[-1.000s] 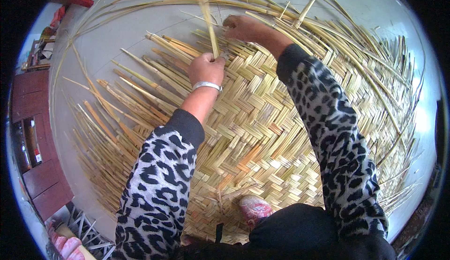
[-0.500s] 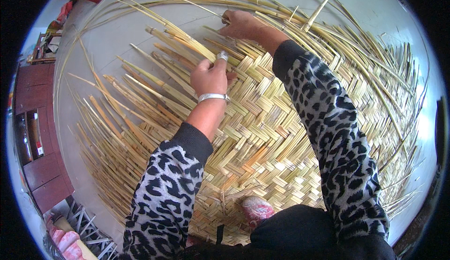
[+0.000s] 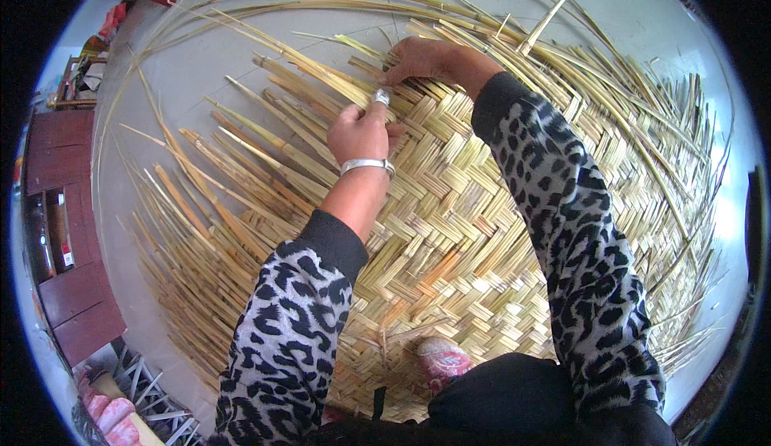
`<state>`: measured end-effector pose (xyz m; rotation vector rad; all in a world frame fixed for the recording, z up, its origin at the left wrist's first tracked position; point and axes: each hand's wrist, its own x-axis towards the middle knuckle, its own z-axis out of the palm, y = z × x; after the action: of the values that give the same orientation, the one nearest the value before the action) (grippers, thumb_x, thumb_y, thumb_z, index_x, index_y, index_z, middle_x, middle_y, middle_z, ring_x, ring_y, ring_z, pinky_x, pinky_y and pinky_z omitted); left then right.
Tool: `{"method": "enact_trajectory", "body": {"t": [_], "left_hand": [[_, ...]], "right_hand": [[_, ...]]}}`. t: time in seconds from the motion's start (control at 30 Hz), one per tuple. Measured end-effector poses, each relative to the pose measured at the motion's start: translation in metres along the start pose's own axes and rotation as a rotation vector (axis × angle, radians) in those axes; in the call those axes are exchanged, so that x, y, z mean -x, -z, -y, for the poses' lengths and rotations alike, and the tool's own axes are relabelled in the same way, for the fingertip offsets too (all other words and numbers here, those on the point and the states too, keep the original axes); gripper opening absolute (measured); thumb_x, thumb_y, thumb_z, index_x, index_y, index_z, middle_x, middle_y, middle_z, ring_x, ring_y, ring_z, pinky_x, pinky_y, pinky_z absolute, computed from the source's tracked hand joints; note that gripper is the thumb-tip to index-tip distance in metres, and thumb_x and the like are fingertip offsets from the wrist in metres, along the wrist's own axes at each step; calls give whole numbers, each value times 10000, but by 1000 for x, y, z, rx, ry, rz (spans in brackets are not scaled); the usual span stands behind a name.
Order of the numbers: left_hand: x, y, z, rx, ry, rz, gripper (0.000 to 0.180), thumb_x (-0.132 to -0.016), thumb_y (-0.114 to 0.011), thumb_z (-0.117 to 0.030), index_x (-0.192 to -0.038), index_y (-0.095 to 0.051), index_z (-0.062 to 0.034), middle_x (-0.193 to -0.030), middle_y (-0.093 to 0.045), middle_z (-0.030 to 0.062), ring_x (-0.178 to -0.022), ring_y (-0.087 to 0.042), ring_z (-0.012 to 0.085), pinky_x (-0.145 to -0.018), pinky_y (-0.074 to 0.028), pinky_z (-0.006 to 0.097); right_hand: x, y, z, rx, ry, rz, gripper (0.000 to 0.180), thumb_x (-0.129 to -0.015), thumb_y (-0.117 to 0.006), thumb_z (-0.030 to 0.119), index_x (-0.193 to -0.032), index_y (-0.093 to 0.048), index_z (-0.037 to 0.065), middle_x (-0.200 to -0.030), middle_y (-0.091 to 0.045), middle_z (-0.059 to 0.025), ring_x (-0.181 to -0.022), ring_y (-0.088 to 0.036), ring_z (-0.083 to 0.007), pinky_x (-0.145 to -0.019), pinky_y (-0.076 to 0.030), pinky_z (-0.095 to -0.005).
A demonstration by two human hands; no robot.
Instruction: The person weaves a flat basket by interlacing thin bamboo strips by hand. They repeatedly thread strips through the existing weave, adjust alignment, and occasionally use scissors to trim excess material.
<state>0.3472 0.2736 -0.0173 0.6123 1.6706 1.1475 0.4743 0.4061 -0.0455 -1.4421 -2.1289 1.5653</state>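
A herringbone-woven mat of split-cane strips [image 3: 450,197] spreads under my arms, with long unwoven ends fanning out on its left. My left hand [image 3: 358,131] is closed on a bundle of cane strips [image 3: 329,75] at the weaving edge. Its thumb, capped in something whitish-silver, presses on top of them. Just beyond, my right hand [image 3: 424,58] bends down at the mat's upper edge, fingers pinched on a cane strip close to the left thumb. The fingertips of the right hand are partly hidden.
Long loose canes [image 3: 321,2] curve across the tiled floor at the far side. A reddish-brown cabinet [image 3: 68,221] stands at the left. My patterned shoe [image 3: 444,362] rests on the mat's near part. Loose ends bristle along the right edge.
My right hand has come down and slightly right, closer to the left thumb; the strip it held up now lies lower. My left hand keeps its place on the bundle.
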Motion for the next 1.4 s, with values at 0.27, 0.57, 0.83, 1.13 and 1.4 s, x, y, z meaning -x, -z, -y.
{"method": "enact_trajectory", "body": {"t": [0.27, 0.57, 0.83, 1.13, 1.4], "left_hand": [[-31, -5, 26, -154, -28, 64, 96, -873, -634, -108, -881, -607, -17, -775, -639, 67, -540, -630, 158, -455, -480, 263], [-64, -2, 59, -503, -245, 269, 250, -875, -558, -3, -1117, -624, 5, -897, -662, 63, -666, -649, 135, -572, -509, 250], [-10, 15, 62, -891, -824, 33, 380, -790, -651, -42, -1161, -591, 9, -1129, -590, 180, -1029, -577, 327, -869, -471, 396], [6, 9, 74, -1420, -928, 78, 454, -839, -611, -264, -1232, -510, -60, -1175, -524, 80, -1055, -513, 295, -935, -385, 462], [20, 30, 77, -1368, -1093, 163, 423, -834, -602, -234, -1213, -546, -55, -1283, -514, 110, -1176, -478, 291, -992, -347, 480]], "right_hand": [[24, -13, -5, -148, 239, -174, 430, -737, -790, 308, -1047, -695, 26, -865, -701, -73, -761, -598, -155, -754, -503, -320], [35, -19, -9, -145, 325, -149, 366, -786, -700, 223, -1073, -668, -4, -886, -701, -141, -791, -636, -214, -787, -514, -351], [10, -21, -12, 464, 201, -201, 306, -799, -570, 148, -1065, -625, 7, -951, -662, -236, -912, -639, -393, -825, -502, -448], [31, -33, -9, 395, 120, -304, 398, -784, -550, 123, -1161, -583, -2, -992, -646, -258, -963, -625, -402, -862, -495, -458], [96, -100, -27, 288, 228, -637, 360, -830, -553, 73, -1187, -579, 36, -1227, -574, -155, -1118, -544, -353, -973, -440, -443]]}}
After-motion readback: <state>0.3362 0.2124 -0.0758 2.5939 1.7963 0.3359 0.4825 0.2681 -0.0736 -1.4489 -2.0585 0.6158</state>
